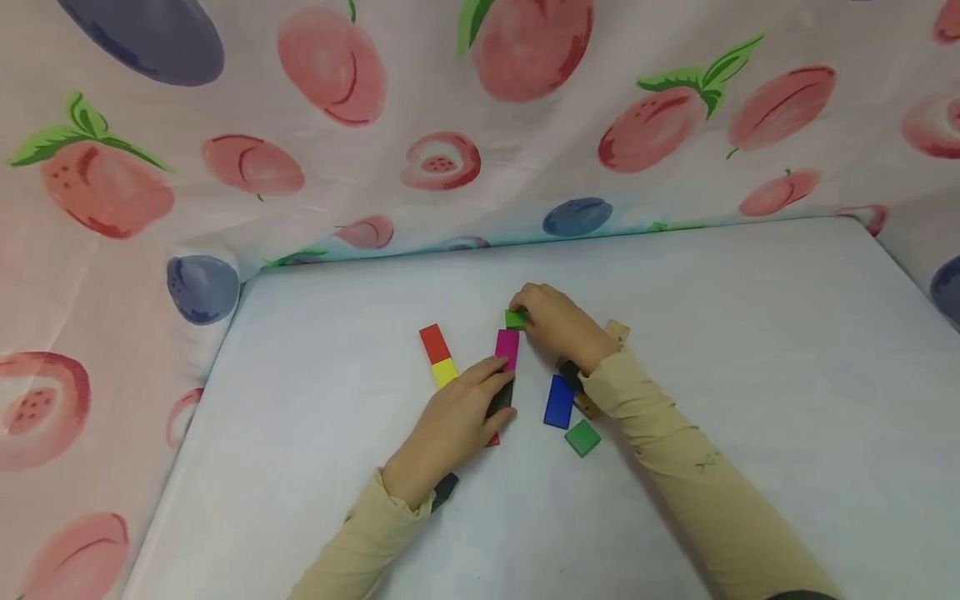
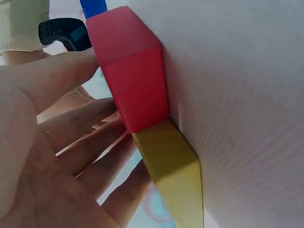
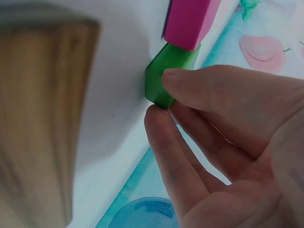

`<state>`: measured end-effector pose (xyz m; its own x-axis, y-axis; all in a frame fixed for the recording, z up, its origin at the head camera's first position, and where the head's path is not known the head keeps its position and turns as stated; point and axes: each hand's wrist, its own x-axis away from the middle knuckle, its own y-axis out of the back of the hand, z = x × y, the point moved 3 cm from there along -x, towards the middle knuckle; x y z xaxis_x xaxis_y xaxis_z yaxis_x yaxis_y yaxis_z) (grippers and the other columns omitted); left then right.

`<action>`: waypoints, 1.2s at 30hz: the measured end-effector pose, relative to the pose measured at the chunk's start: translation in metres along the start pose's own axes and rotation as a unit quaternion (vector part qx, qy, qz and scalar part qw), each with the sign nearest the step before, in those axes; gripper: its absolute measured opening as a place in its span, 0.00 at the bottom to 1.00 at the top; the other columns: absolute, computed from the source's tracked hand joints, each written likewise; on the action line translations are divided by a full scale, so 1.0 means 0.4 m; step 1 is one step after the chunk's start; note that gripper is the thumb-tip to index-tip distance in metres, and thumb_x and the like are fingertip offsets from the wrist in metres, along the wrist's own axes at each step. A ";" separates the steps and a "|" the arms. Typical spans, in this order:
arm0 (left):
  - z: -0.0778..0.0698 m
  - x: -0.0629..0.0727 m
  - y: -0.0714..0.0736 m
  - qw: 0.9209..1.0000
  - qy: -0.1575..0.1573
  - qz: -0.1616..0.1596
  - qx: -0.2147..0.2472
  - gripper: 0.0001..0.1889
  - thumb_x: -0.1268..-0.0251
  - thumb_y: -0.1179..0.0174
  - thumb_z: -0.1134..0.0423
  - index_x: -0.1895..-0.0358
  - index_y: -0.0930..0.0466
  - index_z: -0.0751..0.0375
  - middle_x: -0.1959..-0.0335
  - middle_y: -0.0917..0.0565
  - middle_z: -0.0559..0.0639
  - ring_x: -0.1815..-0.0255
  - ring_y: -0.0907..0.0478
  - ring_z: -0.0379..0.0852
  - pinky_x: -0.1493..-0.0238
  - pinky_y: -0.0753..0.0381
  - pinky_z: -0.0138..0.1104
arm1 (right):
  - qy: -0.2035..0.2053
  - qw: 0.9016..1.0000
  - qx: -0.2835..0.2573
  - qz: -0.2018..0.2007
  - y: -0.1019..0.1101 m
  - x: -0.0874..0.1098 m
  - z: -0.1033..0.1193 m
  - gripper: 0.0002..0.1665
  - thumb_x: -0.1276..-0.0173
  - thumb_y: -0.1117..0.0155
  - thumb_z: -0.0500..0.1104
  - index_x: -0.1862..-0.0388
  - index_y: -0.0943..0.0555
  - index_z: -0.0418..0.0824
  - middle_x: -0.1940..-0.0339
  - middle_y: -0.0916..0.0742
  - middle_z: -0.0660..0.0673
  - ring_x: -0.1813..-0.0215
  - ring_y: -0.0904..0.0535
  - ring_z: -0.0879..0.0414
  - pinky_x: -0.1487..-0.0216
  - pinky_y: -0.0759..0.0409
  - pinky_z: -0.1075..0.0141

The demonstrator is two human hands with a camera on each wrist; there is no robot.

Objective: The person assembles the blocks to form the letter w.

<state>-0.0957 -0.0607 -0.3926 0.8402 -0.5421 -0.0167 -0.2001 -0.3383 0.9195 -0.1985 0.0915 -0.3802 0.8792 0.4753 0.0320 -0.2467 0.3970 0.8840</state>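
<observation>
My right hand (image 1: 558, 323) pinches a green block (image 3: 164, 78) between thumb and finger, at the far end of a magenta block (image 1: 507, 346). In the right wrist view the two blocks meet or nearly meet. Fairly straight fingers of my left hand (image 1: 461, 410) lie over the row, by the magenta block and a dark block (image 1: 501, 398), hiding part of it. A red block (image 2: 135, 80) and a yellow block (image 2: 173, 166) stand end to end beside that hand in the left wrist view. Its thumb is close to the red one.
Left of the row lie another red block (image 1: 435, 343) and a yellow block (image 1: 444, 372). A blue block (image 1: 558, 402), a darker green block (image 1: 582, 437) and wooden pieces (image 1: 617, 331) sit near the right wrist. A fruit-patterned cloth (image 1: 337, 192) rises behind the white table (image 1: 300, 358).
</observation>
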 end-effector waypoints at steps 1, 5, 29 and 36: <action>0.001 0.001 0.001 1.000 0.002 0.001 0.000 0.27 0.36 0.32 0.57 0.36 0.23 0.63 0.31 0.26 0.54 0.31 0.28 0.50 0.34 0.25 0.40 | -0.002 1.000 -0.003 0.002 0.000 0.001 0.003 0.16 0.32 0.42 0.27 0.47 0.19 0.27 0.47 0.16 0.34 0.41 0.21 0.41 0.36 0.23 0.53; -0.001 -0.002 0.002 1.000 -0.004 0.000 0.000 0.27 0.36 0.32 0.57 0.35 0.23 0.63 0.31 0.27 0.54 0.31 0.28 0.50 0.33 0.26 0.39 | -0.020 1.000 -0.008 0.006 0.004 0.008 0.001 0.17 0.32 0.42 0.27 0.46 0.19 0.28 0.45 0.16 0.35 0.39 0.22 0.42 0.35 0.23 0.53; 0.003 0.000 0.003 1.000 -0.005 -0.005 -0.005 0.27 0.36 0.32 0.57 0.36 0.23 0.63 0.31 0.26 0.54 0.32 0.27 0.50 0.34 0.25 0.40 | 0.022 1.000 0.013 0.004 0.011 0.009 0.007 0.17 0.36 0.36 0.28 0.48 0.17 0.30 0.47 0.15 0.36 0.40 0.23 0.43 0.36 0.23 0.53; 0.003 0.002 0.003 1.000 -0.002 -0.003 -0.004 0.26 0.36 0.32 0.57 0.36 0.22 0.63 0.32 0.26 0.54 0.32 0.27 0.50 0.34 0.25 0.39 | 0.021 0.999 0.038 0.005 0.018 0.017 0.010 0.17 0.35 0.34 0.32 0.47 0.17 0.31 0.45 0.16 0.36 0.39 0.23 0.42 0.35 0.24 0.53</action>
<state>-0.0961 -0.0624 -0.3920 0.8397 -0.5425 -0.0232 -0.1909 -0.3349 0.9227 -0.1928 0.0943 -0.3716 0.8587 0.5119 0.0224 -0.2215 0.3316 0.9170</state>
